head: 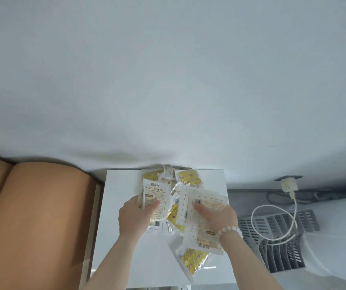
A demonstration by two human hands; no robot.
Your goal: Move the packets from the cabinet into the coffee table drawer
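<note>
Several white and yellow packets (189,178) lie in a loose heap on the white cabinet top (121,185) against the wall. My left hand (135,216) grips a white hand-warmer packet (154,193) at the heap's left side, thumb on top. My right hand (216,216), with a bead bracelet at the wrist, holds a stack of white packets (205,203) on the right, thumb across the top one. A yellow packet (192,261) sticks out below that stack. The coffee table drawer is not in view.
A tan sofa arm (34,216) stands close on the left of the cabinet. On the right are a grey vented unit (272,248), a looped white cable (272,222) and its plug in a wall socket (289,185). A white wall fills the upper view.
</note>
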